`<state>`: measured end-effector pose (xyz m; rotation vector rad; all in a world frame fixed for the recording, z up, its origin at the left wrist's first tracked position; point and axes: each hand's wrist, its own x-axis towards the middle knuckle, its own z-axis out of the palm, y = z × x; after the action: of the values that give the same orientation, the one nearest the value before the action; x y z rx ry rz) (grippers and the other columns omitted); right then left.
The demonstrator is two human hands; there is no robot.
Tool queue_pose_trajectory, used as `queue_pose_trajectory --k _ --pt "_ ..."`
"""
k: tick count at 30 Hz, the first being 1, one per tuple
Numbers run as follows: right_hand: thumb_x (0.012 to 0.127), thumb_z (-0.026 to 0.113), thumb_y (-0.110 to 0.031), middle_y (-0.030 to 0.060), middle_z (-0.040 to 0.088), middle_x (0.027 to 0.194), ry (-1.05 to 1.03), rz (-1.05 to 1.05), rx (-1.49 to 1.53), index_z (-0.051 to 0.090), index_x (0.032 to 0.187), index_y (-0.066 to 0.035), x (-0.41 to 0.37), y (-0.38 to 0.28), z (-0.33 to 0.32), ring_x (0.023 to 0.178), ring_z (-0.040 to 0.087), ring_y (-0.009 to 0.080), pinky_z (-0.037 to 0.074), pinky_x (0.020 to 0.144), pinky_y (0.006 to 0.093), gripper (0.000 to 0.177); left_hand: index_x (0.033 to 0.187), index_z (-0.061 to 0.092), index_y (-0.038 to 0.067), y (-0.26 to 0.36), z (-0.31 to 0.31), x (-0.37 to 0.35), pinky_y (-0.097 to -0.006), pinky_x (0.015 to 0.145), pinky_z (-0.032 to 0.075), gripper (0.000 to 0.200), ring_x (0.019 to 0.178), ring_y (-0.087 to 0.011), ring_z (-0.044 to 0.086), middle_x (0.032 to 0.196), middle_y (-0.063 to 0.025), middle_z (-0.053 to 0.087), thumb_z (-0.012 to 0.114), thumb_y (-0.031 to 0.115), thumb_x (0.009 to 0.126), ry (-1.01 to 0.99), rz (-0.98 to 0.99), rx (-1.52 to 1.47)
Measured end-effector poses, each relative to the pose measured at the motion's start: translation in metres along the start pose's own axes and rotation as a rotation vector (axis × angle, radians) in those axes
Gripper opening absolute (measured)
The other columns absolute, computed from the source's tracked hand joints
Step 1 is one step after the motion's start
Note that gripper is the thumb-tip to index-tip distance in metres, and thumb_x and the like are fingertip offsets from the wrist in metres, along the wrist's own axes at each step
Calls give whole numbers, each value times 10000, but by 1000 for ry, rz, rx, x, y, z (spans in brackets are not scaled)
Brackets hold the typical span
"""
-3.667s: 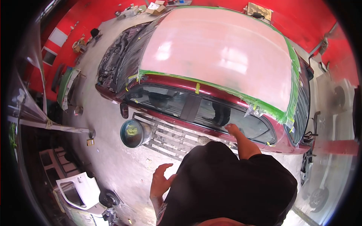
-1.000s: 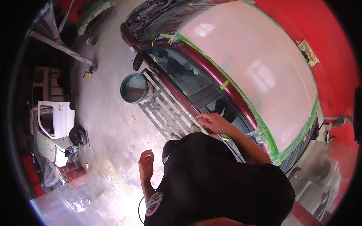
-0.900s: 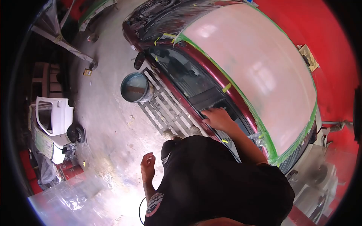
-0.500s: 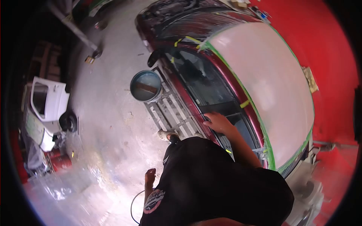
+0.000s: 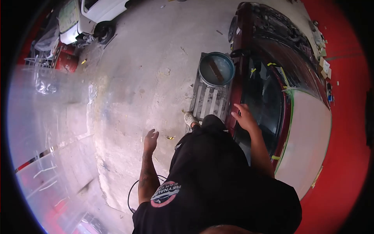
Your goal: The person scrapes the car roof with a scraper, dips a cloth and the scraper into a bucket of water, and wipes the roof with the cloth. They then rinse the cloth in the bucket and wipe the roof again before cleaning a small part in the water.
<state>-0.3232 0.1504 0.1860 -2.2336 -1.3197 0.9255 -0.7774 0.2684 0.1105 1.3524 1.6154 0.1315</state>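
Observation:
My left hand [image 5: 150, 141] hangs in the air over the concrete floor, its fingers loosely apart and holding nothing. Beside the dark red car [image 5: 236, 93], my right hand [image 5: 245, 117] is open, thumb and fingers spread, overlapping the side window [image 5: 260, 101] in this view. Ahead of my feet a round bucket [image 5: 230, 76] of cloudy liquid stands on a slatted metal platform [image 5: 210, 99] along the car's side. A brown strip [image 5: 215, 70] lies in the bucket. The car's roof [image 5: 306, 128] is pale and dull, edged with green masking tape [image 5: 287, 146].
A white vehicle [image 5: 105, 13] with an exposed wheel and a red drum [image 5: 67, 62] stand at the far left. Clear plastic sheeting [image 5: 43, 156] hangs on the left. A black hose [image 5: 129, 197] curves behind my left arm. Small boxes [image 5: 324, 68] sit along the red floor area.
My view has swung left, so the car and bucket sit farther right. My left hand has risen forward from beside my hip; my right hand has shifted along the car's side with fingers more spread.

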Motion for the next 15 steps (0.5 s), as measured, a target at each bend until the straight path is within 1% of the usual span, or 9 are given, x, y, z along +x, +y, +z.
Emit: queue_pose_trajectory --k 2,4,6,7,9,10,12,14,15 --pt "849 655 -238 197 511 1186 13 -42 21 521 1232 -17 27 -12 3 1105 513 354 425 932 390 463 1271 508 -16 -18 12 -10 -392 944 438 535 1131 -336 561 1183 -251 588 601 346 888 -17 -29 -11" --pt "847 655 -232 198 508 1194 -49 -37 17 510 1239 -15 53 -15 14 1133 493 353 411 954 385 471 1293 486 -11 -28 26 -24 -409 980 412 566 1181 -364 515 1249 -264 539 613 354 879 -1 -154 -64" --pt "846 656 -236 205 506 1203 -109 -27 6 505 1247 -20 77 -14 31 1142 486 365 402 969 401 480 1316 456 -14 -52 40 -32 -422 1010 383 607 1224 -385 467 1314 -274 478 625 363 871 5 -214 -90" --pt "846 656 -236 205 506 1203 -131 -33 -2 505 1247 -20 92 -11 42 1142 486 365 402 969 401 480 1327 438 -21 -52 42 -37 -429 1026 364 630 1244 -390 446 1336 -273 455 626 370 870 6 -259 -89" --pt "835 667 -257 217 493 1230 -204 9 34 510 1247 -29 126 2 72 1157 474 380 389 987 423 496 1354 401 -14 -58 46 -43 -421 999 395 642 1215 -384 478 1338 -265 453 619 361 881 9 -336 -111" --pt "817 682 -276 237 474 1253 -260 35 25 484 1277 -44 149 20 94 1167 463 394 383 991 439 552 1365 391 -3 -52 47 -36 -417 986 409 641 1200 -379 495 1335 -264 455 617 357 885 22 -377 -164" --pt "802 692 -282 251 460 1265 -244 -61 -97 426 1322 -48 199 54 143 1180 447 402 380 994 444 629 1387 369 28 -66 54 -13 -408 966 429 640 1172 -367 522 1312 -265 478 615 348 890 57 -440 -304" --pt "784 707 -298 267 450 1272 -257 -97 -230 375 1355 -43 267 86 191 1202 424 414 373 1003 451 708 1390 371 48 -90 60 35 -409 961 433 628 1164 -352 533 1283 -261 508 614 342 891 32 -469 -250" --pt "774 715 -309 269 445 1282 -215 -70 -269 363 1360 -37 304 103 215 1210 420 419 368 1009 452 735 1389 374 54 -114 70 65 -416 961 434 626 1170 -355 531 1261 -257 531 598 366 895 35 -463 -201"
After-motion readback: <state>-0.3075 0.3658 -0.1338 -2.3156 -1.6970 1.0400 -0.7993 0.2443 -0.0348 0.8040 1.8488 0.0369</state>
